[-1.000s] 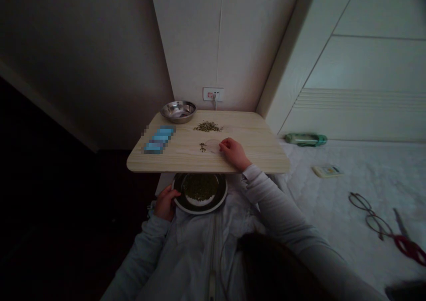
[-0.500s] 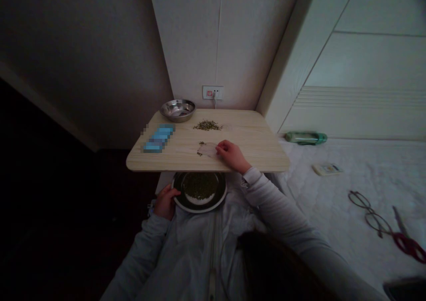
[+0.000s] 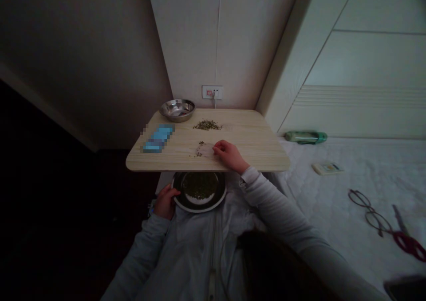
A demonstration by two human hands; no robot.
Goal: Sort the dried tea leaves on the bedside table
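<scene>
My left hand (image 3: 166, 201) grips the left rim of a dark plate with a pale edge (image 3: 199, 211), thumb over the rim. The plate rests at my lap, just below the table's front edge, with small green beans (image 3: 199, 185) heaped in it. Over the small wooden table (image 3: 249, 132), my right hand (image 3: 229, 154) is closed in a pinch on a thin clear sheet (image 3: 207, 150), whose outline is faint. A few loose beans (image 3: 199, 154) lie along the sheet's left side. Farther back sits a larger pile of green beans (image 3: 208, 125).
A steel bowl (image 3: 178, 110) stands at the table's back left, with a blurred-out blue screen (image 3: 159, 138) in front of it. On the white bedding at right lie a green bottle (image 3: 305, 137), a pale remote-like device (image 3: 327, 168), glasses (image 3: 369, 212) and red-handled scissors (image 3: 409, 246).
My right hand has shifted slightly left with the clear sheet. The loose beans by the sheet have spread a little to the left. My left hand and the plate look unchanged.
</scene>
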